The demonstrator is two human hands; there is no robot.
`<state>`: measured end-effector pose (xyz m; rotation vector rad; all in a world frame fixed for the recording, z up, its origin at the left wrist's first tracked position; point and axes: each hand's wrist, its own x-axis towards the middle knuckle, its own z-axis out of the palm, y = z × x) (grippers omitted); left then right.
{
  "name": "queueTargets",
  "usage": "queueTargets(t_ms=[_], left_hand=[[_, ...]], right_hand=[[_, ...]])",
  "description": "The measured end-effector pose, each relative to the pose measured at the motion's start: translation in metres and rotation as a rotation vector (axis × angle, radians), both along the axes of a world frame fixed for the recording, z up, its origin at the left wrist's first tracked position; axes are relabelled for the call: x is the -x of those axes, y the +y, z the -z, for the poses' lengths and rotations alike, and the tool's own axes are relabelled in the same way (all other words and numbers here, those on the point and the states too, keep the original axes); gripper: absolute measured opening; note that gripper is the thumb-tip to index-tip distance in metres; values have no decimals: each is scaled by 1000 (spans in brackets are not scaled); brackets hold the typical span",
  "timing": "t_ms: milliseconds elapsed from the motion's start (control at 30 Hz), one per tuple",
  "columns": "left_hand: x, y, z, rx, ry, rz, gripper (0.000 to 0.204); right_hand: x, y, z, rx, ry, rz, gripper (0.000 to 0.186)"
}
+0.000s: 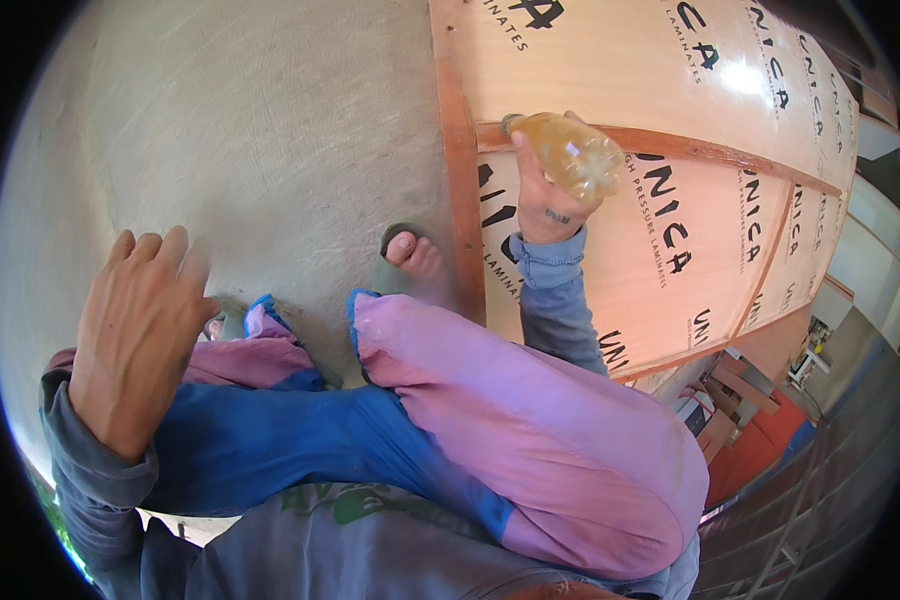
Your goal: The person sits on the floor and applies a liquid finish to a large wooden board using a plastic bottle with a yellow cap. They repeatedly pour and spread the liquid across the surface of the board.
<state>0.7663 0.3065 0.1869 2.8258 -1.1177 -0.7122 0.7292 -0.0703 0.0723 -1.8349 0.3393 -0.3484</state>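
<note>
A grey floor spreads over the left of the view, and beside it on the right lie printed laminate panels framed by reddish-brown wooden strips. The fingers of the right hand are curled round a clear plastic bottle holding yellowish liquid; the thumb lies along its left side, while the other fingers are mostly hidden behind it. The bottle is tilted over the panels, its base facing the camera and its neck pointing left; I cannot tell whether it touches the wood. The left hand is open over the floor, fingers loosely extended and slightly parted, their tips blurred; its palm faces away, so I cannot tell whether it has hold of anything. Rolled grey-blue sleeves cover both forearms. Between the arms are bent legs in pink and blue trousers, a foot in a green sandal, and, at the lower edge, a grey shirt with a green print
</note>
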Motion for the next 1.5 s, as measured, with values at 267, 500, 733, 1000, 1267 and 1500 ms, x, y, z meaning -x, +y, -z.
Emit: queueTargets(t_ms=[267, 500, 733, 1000, 1267, 1500], left_hand=[[-2, -3, 2, -53, 35, 33, 31], [1, -1, 0, -76, 87, 13, 42], [-3, -4, 0, -98, 108, -1, 44], [9, 9, 10, -149, 76, 12, 47], [4, -4, -18, -221, 78, 11, 47], [10, 6, 8, -194, 133, -31, 45]], right_hand=[[-6, -11, -1, 474, -263, -189, 36], [-24, -68, -38, 626, -59, 258, 22], [4, -3, 9, 645, -207, -261, 67], [-27, -94, -53, 596, -26, 329, 24], [-8, 19, 10, 518, -236, -272, 45], [-14, -88, -35, 727, -196, 221, 39]])
